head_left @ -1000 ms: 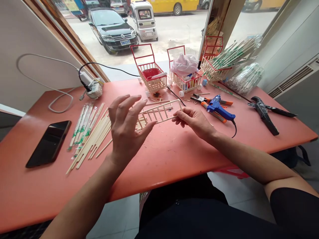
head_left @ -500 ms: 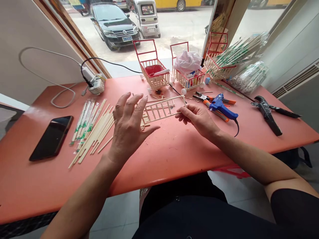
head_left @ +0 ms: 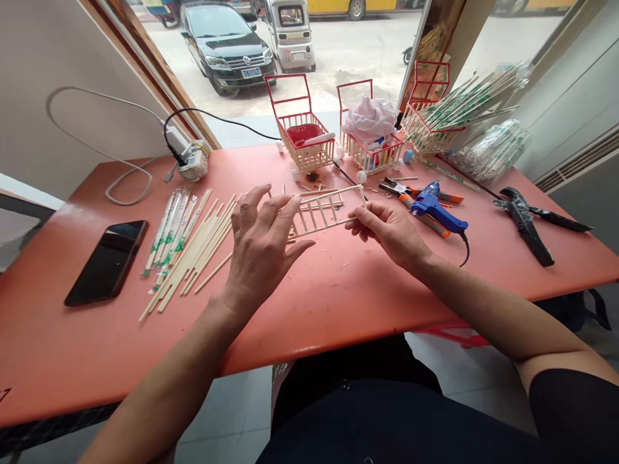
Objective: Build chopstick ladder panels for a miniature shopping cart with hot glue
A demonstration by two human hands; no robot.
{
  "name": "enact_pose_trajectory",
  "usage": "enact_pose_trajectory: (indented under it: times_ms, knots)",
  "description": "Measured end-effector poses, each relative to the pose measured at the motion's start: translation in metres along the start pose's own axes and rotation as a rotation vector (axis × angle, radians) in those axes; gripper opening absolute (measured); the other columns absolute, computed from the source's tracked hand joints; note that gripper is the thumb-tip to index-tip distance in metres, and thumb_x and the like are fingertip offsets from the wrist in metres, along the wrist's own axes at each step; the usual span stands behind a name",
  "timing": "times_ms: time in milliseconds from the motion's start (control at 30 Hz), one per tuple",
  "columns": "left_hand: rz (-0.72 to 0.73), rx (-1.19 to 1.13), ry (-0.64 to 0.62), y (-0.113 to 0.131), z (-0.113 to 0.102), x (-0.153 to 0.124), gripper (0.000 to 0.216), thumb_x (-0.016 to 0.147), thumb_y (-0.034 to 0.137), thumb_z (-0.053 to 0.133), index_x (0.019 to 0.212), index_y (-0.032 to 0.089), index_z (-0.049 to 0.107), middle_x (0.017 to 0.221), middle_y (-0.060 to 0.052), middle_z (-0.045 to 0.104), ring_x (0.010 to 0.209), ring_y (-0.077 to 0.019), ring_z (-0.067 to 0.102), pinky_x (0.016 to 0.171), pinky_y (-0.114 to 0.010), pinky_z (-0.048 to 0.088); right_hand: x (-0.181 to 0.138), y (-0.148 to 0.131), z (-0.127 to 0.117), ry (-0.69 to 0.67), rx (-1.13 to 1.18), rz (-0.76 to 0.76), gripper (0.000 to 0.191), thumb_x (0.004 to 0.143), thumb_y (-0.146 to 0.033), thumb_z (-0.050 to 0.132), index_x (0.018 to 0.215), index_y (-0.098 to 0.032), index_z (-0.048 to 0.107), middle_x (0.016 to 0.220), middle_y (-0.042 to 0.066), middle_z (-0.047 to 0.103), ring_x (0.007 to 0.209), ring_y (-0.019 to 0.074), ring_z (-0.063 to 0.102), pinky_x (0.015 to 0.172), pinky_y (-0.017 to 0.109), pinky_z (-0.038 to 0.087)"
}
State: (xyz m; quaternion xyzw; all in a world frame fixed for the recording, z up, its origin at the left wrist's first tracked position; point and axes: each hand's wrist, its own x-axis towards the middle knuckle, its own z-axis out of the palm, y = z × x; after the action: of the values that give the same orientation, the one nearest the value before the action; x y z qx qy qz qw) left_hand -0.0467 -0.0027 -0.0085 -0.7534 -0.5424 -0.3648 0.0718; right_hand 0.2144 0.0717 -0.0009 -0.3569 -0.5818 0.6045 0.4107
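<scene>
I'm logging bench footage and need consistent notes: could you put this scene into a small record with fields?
Left hand: open, fingers spread near the stick frame; contact unclear
Right hand: pinching one end of the frame
Frame: ladder-like, two rails joined by rungs, tilted, above the table
Tools at right: blue glue gun, orange-handled pliers, black-handled cutter
At left: phone, loose sticks, wrapped sticks
Behind: three red-trimmed stick carts
Outside: parked vehicles
</scene>
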Motion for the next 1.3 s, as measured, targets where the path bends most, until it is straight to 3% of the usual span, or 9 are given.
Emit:
enact_pose_trajectory:
  times_ms: [600, 900, 1133, 1300]
  knots:
    - [0.122, 0.141, 0.045, 0.003, 0.001, -0.003, 0.059, 0.097, 0.022, 0.088, 0.152, 0.024, 0.068, 0.139, -0.017, 0.079, 0.152, -0.0454, 0.064, 0.141, -0.076, 0.036, -0.002, 0.004, 0.004, -0.022, 0.034, -0.009, 0.056, 0.084, -0.072, 0.097, 0.09, -0.019, 0.081, 0.088, 0.007, 0.085, 0.074, 0.0142, 0.069, 0.064, 0.027, 0.051]
    - [0.11, 0.132, 0.03, 0.003, 0.002, -0.003, 0.059, 0.097, 0.024, 0.087, 0.152, 0.023, 0.067, 0.139, -0.018, 0.079, 0.153, -0.0458, 0.064, 0.141, -0.077, 0.034, 0.0, 0.005, 0.005, -0.029, 0.044, -0.017, 0.056, 0.084, -0.072, 0.096, 0.09, -0.018, 0.081, 0.088, 0.008, 0.085, 0.074, 0.0142, 0.069, 0.063, 0.027, 0.051]
    - [0.119, 0.142, 0.017, 0.01, 0.003, -0.003, 0.065, 0.099, 0.036, 0.088, 0.158, 0.02, 0.063, 0.146, -0.022, 0.076, 0.157, -0.0482, 0.06, 0.143, -0.078, 0.029, -0.004, 0.006, 0.007, -0.036, 0.027, -0.015, 0.055, 0.085, -0.07, 0.096, 0.091, -0.018, 0.082, 0.089, 0.007, 0.086, 0.075, 0.0148, 0.071, 0.064, 0.027, 0.052]
    - [0.11, 0.135, -0.013, 0.015, 0.004, -0.002, 0.063, 0.1, 0.032, 0.087, 0.158, 0.022, 0.064, 0.146, -0.021, 0.076, 0.156, -0.0468, 0.061, 0.143, -0.078, 0.028, -0.006, 0.004, 0.01, -0.069, 0.001, -0.006, 0.056, 0.086, -0.072, 0.095, 0.091, -0.018, 0.082, 0.088, 0.007, 0.086, 0.075, 0.0145, 0.07, 0.065, 0.028, 0.053]
